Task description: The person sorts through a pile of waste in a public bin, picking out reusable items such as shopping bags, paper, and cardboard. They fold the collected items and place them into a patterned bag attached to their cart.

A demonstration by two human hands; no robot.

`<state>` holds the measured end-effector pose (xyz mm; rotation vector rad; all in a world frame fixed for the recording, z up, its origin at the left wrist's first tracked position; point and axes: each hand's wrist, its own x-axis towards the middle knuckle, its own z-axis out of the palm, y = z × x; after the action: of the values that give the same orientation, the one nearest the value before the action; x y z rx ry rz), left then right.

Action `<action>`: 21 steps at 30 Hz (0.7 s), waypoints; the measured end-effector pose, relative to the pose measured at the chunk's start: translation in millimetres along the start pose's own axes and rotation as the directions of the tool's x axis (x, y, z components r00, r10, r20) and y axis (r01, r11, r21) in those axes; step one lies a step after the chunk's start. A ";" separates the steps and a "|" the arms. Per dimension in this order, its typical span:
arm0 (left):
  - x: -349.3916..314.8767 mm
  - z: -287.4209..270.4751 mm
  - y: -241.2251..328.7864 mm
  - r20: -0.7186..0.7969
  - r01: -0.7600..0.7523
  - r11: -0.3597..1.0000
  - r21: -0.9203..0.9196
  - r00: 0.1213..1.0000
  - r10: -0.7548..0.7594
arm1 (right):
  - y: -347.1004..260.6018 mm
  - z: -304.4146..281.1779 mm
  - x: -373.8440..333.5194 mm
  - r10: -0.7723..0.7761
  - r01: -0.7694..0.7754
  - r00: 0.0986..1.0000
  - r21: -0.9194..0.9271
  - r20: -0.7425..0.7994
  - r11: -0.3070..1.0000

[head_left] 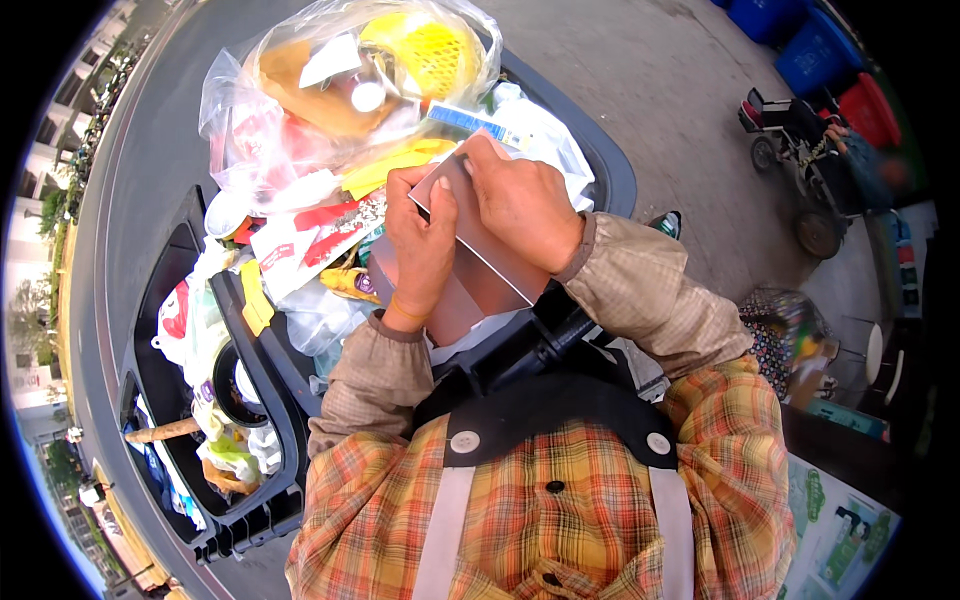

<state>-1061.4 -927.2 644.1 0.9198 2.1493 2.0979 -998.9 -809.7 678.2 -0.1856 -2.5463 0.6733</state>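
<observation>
An outdoor refuse spot on a paved street. A dark wheeled bin (600, 150) stands heaped with packaging and a clear plastic bag (340, 80) of rubbish; a second bin (250, 400) sits left of it, blue and red bins (815, 50) stand far behind it, and apartment blocks (40, 180) line the roadside beyond.

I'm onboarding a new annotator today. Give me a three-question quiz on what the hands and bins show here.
1. True or false: both hands grip the flat brown box.
2. What lies on top of the heaped bin? A) a clear plastic bag of rubbish B) a folded blanket C) a metal pan
3. Which hand wears a thin yellow band at the wrist?

Key: 1 true: left hand and right hand both hold it. 2 A: the clear bag. 3 the left hand.
</observation>
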 end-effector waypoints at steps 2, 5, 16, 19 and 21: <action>-0.8 3.0 -5.1 -0.007 -0.021 1.000 -0.019 1.000 0.021 | -1.8 0.2 0.7 0.042 -0.037 0.997 -0.078 0.062 0.996; -1.1 8.3 -3.5 -0.008 -0.061 0.998 -0.003 0.998 0.061 | -3.5 -2.7 3.8 0.008 -0.004 0.999 -0.124 0.032 0.992; 10.8 -21.8 -8.0 0.350 0.241 0.970 -0.026 0.911 -0.217 | 31.0 5.0 -5.3 0.154 -0.167 0.974 0.068 0.164 0.984; 11.5 -36.2 -5.3 0.521 0.178 0.984 -0.023 0.842 -0.139 | 36.8 3.8 -16.7 0.146 -0.173 0.981 0.234 0.130 0.957; 15.0 -44.2 3.9 0.546 0.250 0.967 -0.046 0.817 -0.185 | 29.3 -2.1 -26.3 0.142 -0.195 0.974 0.333 0.177 0.922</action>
<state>-1089.6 -961.9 658.3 1.0360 1.7272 1.5853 -974.9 -789.9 653.9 -0.2412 -2.5158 1.2361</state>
